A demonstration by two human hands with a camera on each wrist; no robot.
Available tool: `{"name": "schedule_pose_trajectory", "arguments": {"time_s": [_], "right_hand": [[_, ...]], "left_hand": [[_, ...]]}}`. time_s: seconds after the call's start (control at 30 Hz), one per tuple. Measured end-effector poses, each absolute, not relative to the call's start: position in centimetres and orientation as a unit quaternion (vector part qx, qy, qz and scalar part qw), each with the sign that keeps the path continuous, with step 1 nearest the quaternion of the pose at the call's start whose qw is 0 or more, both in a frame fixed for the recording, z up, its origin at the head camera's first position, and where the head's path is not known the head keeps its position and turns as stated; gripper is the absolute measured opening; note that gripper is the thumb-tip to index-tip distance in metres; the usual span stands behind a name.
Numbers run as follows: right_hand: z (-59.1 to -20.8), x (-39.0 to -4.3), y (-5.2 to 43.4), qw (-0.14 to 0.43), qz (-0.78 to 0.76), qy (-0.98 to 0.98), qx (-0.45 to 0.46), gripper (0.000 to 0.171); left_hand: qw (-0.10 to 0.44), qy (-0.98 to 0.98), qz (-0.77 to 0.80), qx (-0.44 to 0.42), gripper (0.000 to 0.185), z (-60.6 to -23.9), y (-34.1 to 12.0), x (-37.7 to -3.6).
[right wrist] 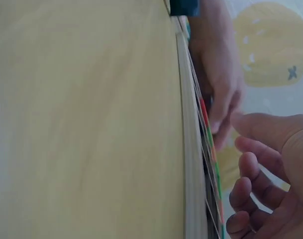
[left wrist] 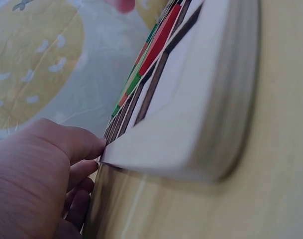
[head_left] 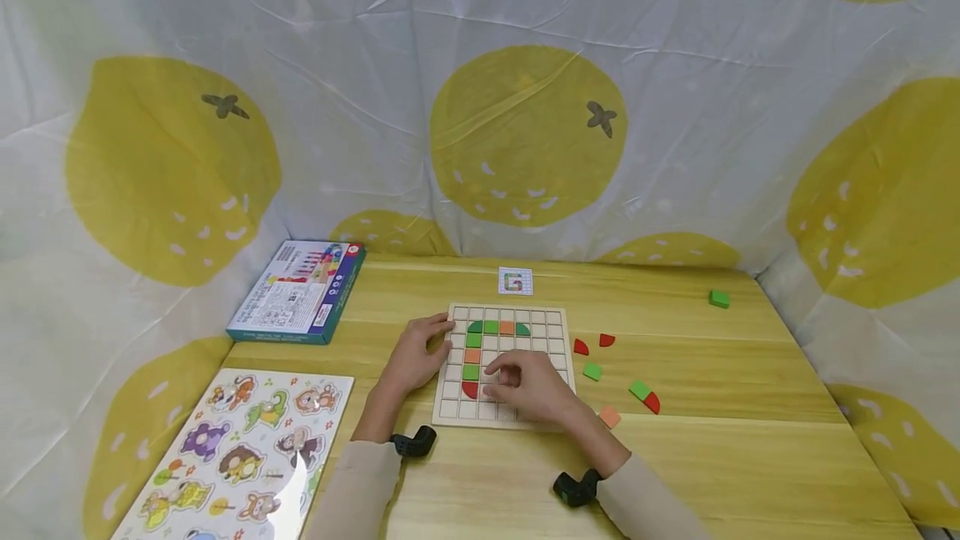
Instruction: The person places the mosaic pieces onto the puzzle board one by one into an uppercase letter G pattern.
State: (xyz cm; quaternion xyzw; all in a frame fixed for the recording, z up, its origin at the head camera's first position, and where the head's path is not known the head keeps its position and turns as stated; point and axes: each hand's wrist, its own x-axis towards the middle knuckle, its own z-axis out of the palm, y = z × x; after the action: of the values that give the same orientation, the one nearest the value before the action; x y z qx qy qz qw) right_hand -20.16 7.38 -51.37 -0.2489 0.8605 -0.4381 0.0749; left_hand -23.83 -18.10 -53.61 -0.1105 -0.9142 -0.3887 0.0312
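Observation:
A wooden grid board lies on the table. Colored pieces on it form a row along the top, with a green square and an orange square, and a column down the left ending in a red quarter-round. My left hand rests at the board's left edge; in the left wrist view its thumb touches the rim. Over the board's lower middle hovers my right hand, thumb and index finger apart beside the red piece. The right wrist view shows its loosely curled fingers holding nothing.
Right of the board lie loose pieces: red quarter-rounds, green squares and an orange square. A small pattern card lies behind the board. A box and an animal puzzle are at left, a green block far right.

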Motion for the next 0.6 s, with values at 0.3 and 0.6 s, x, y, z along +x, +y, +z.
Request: {"name": "schedule_pose_trajectory", "arguments": {"time_s": [0.3,0.6], "right_hand": [[-50.5,-20.3,13.3,0.042,-0.440,0.874,-0.201,0.020],[-50.7,-20.5,18.9,0.025,-0.421,0.896,-0.141,0.021]], "left_hand": [[0.024,-0.918,-0.381,-0.113,0.042,-53.8,-18.1,-23.7],[0.025,-0.916,-0.383,-0.116,0.044,-53.8,-17.9,-23.7]]}}
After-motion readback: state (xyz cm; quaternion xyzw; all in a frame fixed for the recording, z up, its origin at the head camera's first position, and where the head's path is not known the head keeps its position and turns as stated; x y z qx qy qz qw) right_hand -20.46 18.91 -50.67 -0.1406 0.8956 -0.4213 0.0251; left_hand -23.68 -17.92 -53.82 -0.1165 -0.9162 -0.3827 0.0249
